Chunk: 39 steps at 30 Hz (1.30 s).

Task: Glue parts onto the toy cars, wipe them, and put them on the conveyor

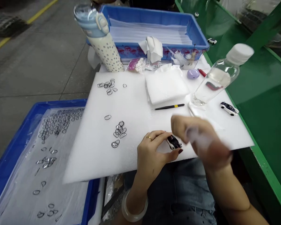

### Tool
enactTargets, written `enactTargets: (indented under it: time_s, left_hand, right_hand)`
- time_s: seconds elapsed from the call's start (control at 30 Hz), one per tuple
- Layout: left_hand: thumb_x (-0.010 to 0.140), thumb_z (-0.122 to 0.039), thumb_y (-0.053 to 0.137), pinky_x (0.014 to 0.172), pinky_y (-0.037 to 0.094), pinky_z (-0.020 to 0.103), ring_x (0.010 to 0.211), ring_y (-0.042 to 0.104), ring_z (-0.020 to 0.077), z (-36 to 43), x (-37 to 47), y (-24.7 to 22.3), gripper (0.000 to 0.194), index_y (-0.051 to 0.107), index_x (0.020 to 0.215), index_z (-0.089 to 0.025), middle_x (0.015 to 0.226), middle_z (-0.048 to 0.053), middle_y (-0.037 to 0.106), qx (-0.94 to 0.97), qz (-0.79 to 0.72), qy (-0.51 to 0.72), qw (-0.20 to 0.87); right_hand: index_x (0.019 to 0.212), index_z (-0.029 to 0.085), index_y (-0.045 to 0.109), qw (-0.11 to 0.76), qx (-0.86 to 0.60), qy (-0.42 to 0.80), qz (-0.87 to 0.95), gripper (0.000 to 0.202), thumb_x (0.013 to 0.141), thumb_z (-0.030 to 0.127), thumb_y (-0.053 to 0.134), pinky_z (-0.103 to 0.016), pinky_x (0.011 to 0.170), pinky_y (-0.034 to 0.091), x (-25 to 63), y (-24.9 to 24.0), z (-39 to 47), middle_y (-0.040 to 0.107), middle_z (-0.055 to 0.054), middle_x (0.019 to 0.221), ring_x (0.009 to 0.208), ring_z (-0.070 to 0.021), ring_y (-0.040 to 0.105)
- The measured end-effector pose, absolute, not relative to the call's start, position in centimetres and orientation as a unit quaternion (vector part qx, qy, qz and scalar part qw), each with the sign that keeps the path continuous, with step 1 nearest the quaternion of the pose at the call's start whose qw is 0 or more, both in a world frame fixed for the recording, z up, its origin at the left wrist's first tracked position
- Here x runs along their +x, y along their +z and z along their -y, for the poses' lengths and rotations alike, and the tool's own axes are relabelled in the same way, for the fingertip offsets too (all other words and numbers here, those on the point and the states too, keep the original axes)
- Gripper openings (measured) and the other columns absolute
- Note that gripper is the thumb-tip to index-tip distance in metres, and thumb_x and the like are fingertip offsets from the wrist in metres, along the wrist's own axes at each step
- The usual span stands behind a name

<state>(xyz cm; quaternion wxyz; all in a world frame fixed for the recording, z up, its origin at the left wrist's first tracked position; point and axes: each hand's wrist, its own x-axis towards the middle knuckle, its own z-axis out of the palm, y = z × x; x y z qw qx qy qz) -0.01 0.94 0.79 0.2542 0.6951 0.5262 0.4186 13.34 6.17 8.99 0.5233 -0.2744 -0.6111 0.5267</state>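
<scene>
My left hand (152, 153) grips a small white and black toy car (174, 142) between thumb and fingers, just above the front of the white foam sheet (91, 156). To its right my right hand (202, 140) is raised and smeared by motion. Its fingers are curled round something pale and whitish that I cannot make out. A second toy car (229, 108) lies at the right side of the sheet. Black tweezers with a yellow band (170, 107) rest below a stack of white foam pieces (166, 86). Several small dark-edged clear rings (119, 129) lie in loose groups on the left.
A spotted tumbler (105, 51) and a clear bottle (215, 79) stand on the sheet. Behind is a blue bin (201, 34). A blue tray (35, 115) with more rings sits lower left. A purple case (193, 74) lies near the bottle. Green conveyor edging (255, 100) runs along the right.
</scene>
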Motion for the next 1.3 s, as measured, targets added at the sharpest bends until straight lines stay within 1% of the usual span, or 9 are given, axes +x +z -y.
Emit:
enactTargets:
  time_s: [0.13, 0.3, 0.37, 0.47, 0.6, 0.8, 1.07, 1.2, 1.3]
  left_hand:
    - [0.067, -0.024, 0.086, 0.084, 0.061, 0.042, 0.101, 0.069, 0.0285, -0.7, -0.7, 0.4, 0.046, 0.070, 0.110, -0.024, 0.111, 0.006, 0.072, 0.759, -0.498, 0.361, 0.211]
    - [0.076, -0.020, 0.077, 0.082, 0.062, 0.041, 0.109, 0.067, 0.0301, -0.2, -0.8, -0.6, 0.048, 0.063, 0.122, -0.025, 0.124, 0.008, 0.068, 0.779, -0.500, 0.343, 0.158]
    - [0.080, -0.025, 0.076, 0.085, 0.062, 0.041, 0.111, 0.066, 0.0296, -0.3, -1.2, -0.4, 0.048, 0.061, 0.125, -0.025, 0.127, 0.009, 0.066, 0.784, -0.492, 0.345, 0.155]
    - [0.087, -0.037, 0.070, 0.087, 0.061, 0.041, 0.109, 0.068, 0.0283, -2.2, -2.6, 1.5, 0.041, 0.062, 0.126, -0.026, 0.124, 0.009, 0.067, 0.798, -0.476, 0.348, 0.126]
    - [0.092, -0.042, 0.062, 0.089, 0.058, 0.048, 0.112, 0.066, 0.0348, -8.0, -3.6, 5.5, 0.036, 0.067, 0.124, -0.025, 0.125, 0.010, 0.069, 0.823, -0.497, 0.263, 0.079]
    - [0.090, -0.031, 0.066, 0.109, 0.043, 0.052, 0.138, 0.049, 0.0379, -15.6, -3.3, 6.3, 0.058, 0.051, 0.146, -0.028, 0.162, 0.015, 0.034, 0.834, -0.517, 0.094, 0.168]
    - [0.090, -0.025, 0.065, 0.109, 0.044, 0.052, 0.134, 0.052, 0.0350, -14.6, -5.2, 5.6, 0.049, 0.058, 0.138, -0.019, 0.153, 0.016, 0.046, 0.826, -0.518, 0.192, 0.106]
    - [0.093, -0.038, 0.063, 0.091, 0.056, 0.048, 0.103, 0.067, 0.0298, -7.6, -4.1, 5.5, 0.036, 0.068, 0.119, -0.014, 0.112, 0.012, 0.070, 0.825, -0.484, 0.282, 0.079]
    - [0.077, -0.043, 0.081, 0.083, 0.060, 0.045, 0.101, 0.068, 0.0301, -3.4, -2.7, 3.7, 0.055, 0.065, 0.121, -0.014, 0.117, 0.014, 0.068, 0.856, -0.422, 0.256, 0.156]
  right_hand:
    - [0.057, 0.024, 0.037, 0.571, -0.351, 0.461, 0.581, 0.055, 0.099, 0.055, 0.018, -0.022, 0.056, 0.042, 11.9, 8.5, -15.1, 0.040, 0.005, 0.058, 0.055, -0.0073, 0.045]
    - [0.102, 0.023, 0.059, 0.551, -0.443, 0.310, 0.636, 0.023, 0.089, 0.040, 0.059, -0.030, 0.088, 0.052, 14.3, 7.2, -14.2, 0.067, -0.005, 0.113, 0.104, -0.0170, 0.062]
    - [0.103, 0.022, 0.060, 0.544, -0.488, 0.189, 0.656, 0.021, 0.089, 0.038, 0.060, -0.034, 0.089, 0.052, 17.4, 6.7, -10.2, 0.068, -0.007, 0.109, 0.101, -0.0194, 0.064]
    - [0.082, 0.020, 0.063, 0.404, -0.635, 0.050, 0.657, 0.021, 0.093, 0.032, 0.050, -0.029, 0.066, 0.049, 22.2, 6.0, -6.2, 0.068, -0.004, 0.074, 0.068, -0.0173, 0.063]
    - [0.102, 0.017, 0.072, 0.166, -0.713, -0.011, 0.681, 0.031, 0.095, 0.026, 0.044, -0.031, 0.067, 0.046, 24.1, 5.0, -7.1, 0.074, -0.009, 0.083, 0.072, -0.0218, 0.068]
    - [0.088, 0.012, 0.075, 0.027, -0.727, -0.028, 0.686, 0.034, 0.096, 0.027, 0.047, -0.031, 0.061, 0.035, 21.0, 4.9, -9.6, 0.073, -0.019, 0.079, 0.071, -0.0294, 0.068]
    - [0.080, 0.019, 0.074, 0.243, -0.679, -0.045, 0.691, 0.026, 0.087, 0.032, 0.053, -0.031, 0.064, 0.035, 25.1, 5.6, -6.6, 0.071, -0.007, 0.086, 0.074, -0.0208, 0.061]
    - [0.066, 0.021, 0.055, 0.399, -0.700, 0.123, 0.579, 0.019, 0.082, 0.029, 0.049, -0.029, 0.057, 0.034, 26.7, 5.4, -6.0, 0.051, 0.000, 0.063, 0.060, -0.0156, 0.047]
    - [0.066, 0.022, 0.049, 0.425, -0.704, 0.242, 0.515, 0.033, 0.088, 0.047, 0.048, -0.028, 0.047, 0.027, 26.9, 5.1, -6.1, 0.042, 0.003, 0.057, 0.050, -0.0126, 0.035]
